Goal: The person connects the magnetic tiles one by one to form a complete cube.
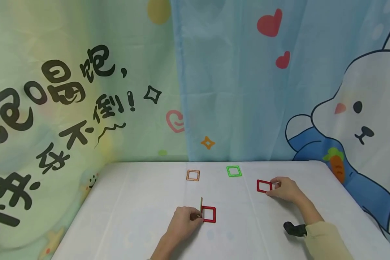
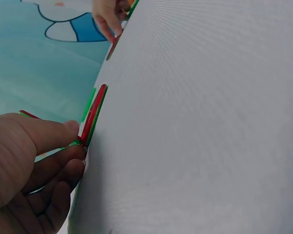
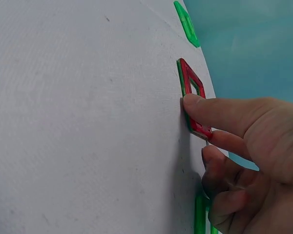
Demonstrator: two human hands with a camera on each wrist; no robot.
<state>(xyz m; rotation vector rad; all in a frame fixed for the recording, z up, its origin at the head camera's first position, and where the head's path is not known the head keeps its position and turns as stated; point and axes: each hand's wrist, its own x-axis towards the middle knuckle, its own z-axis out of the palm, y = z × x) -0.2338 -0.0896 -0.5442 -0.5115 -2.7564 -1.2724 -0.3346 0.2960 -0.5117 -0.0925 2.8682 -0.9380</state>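
My left hand (image 1: pixel 185 222) pinches a thin square frame tile (image 1: pixel 201 206), which stands upright and edge-on in the head view. Its lower edge meets a red square frame tile (image 1: pixel 215 214) lying on the table; green shows along the red tile's underside in the left wrist view. Farther right, my right hand (image 1: pixel 286 189) pinches another red square frame tile (image 1: pixel 258 186) between thumb and fingers. A green layer backs this red tile (image 3: pixel 185 78) in the right wrist view, where it is tilted off the table. Below those fingers is a green piece (image 3: pixel 200 214), mostly hidden by the hand.
On the white table (image 1: pixel 133 202), an orange square frame tile (image 1: pixel 193 175) and a green one (image 1: pixel 234 171) lie near the back edge. A black strap-like object (image 1: pixel 295 229) sticks out at the right sleeve (image 1: pixel 326 240). A printed curtain (image 1: pixel 230 90) hangs behind.
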